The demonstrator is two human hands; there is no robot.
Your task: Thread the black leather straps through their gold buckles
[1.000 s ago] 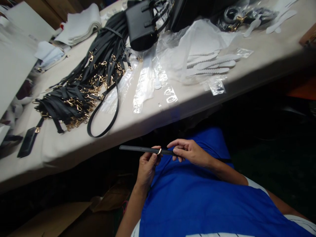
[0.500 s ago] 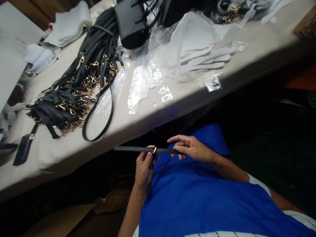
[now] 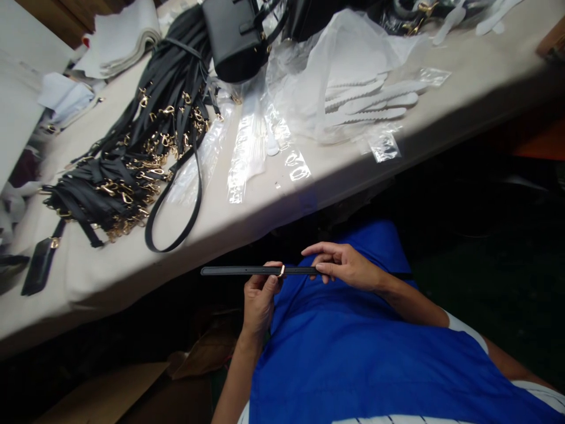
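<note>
I hold a thin black strap [image 3: 233,271] level over my lap, below the table's front edge. My left hand [image 3: 259,297] pinches it at a small gold buckle [image 3: 281,271]. My right hand [image 3: 342,265] grips the strap just to the right of the buckle, fingers curled over it. The strap's free end sticks out to the left and shows a row of small holes. Its other end runs behind my right wrist.
A beige table [image 3: 265,203] carries a heap of black straps with gold clasps [image 3: 128,159], a black handbag [image 3: 233,35], clear plastic sleeves [image 3: 249,150], white foam strips [image 3: 366,100] and folded white cloth [image 3: 119,44]. Brown cardboard [image 3: 115,394] lies on the floor at the lower left.
The strap has slid a little to the left through my left hand, so more of its free end shows. Both hands stay in much the same place.
</note>
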